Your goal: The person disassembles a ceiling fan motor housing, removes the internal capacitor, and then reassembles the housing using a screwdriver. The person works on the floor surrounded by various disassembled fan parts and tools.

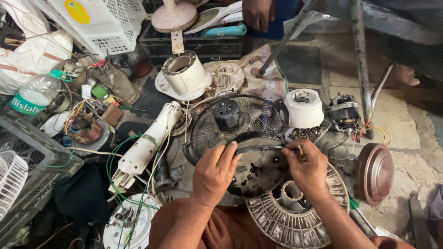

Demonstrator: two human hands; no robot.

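A dark round metal plate (258, 168) lay between both hands, just in front of a black wire fan guard (240, 122) and above a grey ribbed fan grille (295, 221). The left hand (214, 173) had its grip clamped on the plate's left edge, fingers over the rim. The right hand (307, 168) pinched the right edge, grip closed around a small thin tool (300, 151).

A clear plastic bottle (34, 94) lies at far left, wrapped in a green-and-white label band (25, 105). Above it, a round yellow sticker (77, 11) sits on a white plastic basket (113, 23).
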